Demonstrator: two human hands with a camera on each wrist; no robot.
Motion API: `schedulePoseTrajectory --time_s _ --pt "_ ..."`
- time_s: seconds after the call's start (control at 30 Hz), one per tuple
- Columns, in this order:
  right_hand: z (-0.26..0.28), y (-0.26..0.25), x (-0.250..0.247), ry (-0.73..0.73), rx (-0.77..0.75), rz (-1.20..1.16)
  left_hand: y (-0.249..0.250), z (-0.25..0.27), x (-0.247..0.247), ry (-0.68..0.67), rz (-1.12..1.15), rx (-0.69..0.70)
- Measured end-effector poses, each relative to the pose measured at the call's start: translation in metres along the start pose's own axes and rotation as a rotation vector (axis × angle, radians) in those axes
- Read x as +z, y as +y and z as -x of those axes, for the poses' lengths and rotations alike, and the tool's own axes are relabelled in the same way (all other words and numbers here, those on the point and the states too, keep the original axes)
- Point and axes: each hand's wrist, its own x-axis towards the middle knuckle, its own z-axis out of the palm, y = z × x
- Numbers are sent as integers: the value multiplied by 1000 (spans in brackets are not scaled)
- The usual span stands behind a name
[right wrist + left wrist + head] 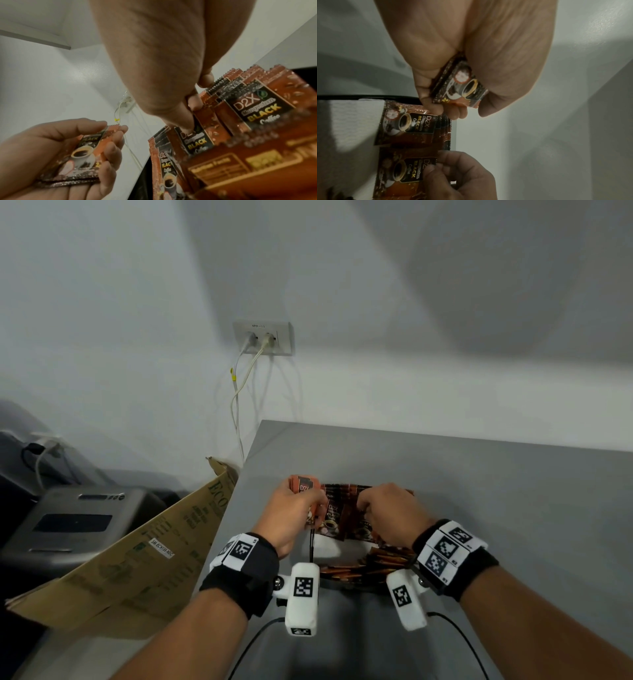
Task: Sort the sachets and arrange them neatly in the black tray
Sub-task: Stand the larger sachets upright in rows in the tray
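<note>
My left hand [317,505] grips a small stack of brown D2X black-coffee sachets [460,86] just above the left end of the black tray [368,96]. A row of the same sachets [337,508] stands overlapped along the tray's far side on a white paper lining [339,553]. My right hand [364,505] is curled over this row. Its thumb [185,127] presses the front of one sachet [197,139] while the fingers [205,79] hook behind the tops. The left hand's stack [85,151] appears at the lower left of the right wrist view.
Orange stick sachets [383,563] lie in the tray's near right part. The grey table [479,508] ends just left of the tray. Beside that edge are a cardboard box [137,549] and a grey machine [75,522]. A wall socket [263,337] trails cables down.
</note>
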Motion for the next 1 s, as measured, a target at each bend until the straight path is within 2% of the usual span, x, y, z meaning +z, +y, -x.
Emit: schedulePoseTrajectory --time_s 0.13,0.27,0.37,0.47,0.53,0.63,0.73,0.83,0.9,1.0 --pt "-1 0 1 30 -26 4 1 1 0 -50 7 18" --pt "0 0 2 56 -59 -5 0 2 1 -46 88 -66" --pt "2 2 1 105 -36 -68 0 3 1 -64 65 -60" --pt "6 1 -17 235 11 -335 0 4 3 -101 31 -22" --pt "10 -6 -33 189 11 -544 0 6 7 -142 24 8" --pt "10 -17 -47 131 -22 -604 0 6 12 -169 13 35" --pt "5 -17 -52 205 16 -573 2 4 8 -58 -12 42" --pt "2 -16 -43 139 60 -468 2 0 -6 168 60 32" --pt "-2 -17 -27 77 66 -384 2 -1 -13 214 96 15" --pt "-10 -25 -9 3 45 -289 2 2 -16 206 91 3"
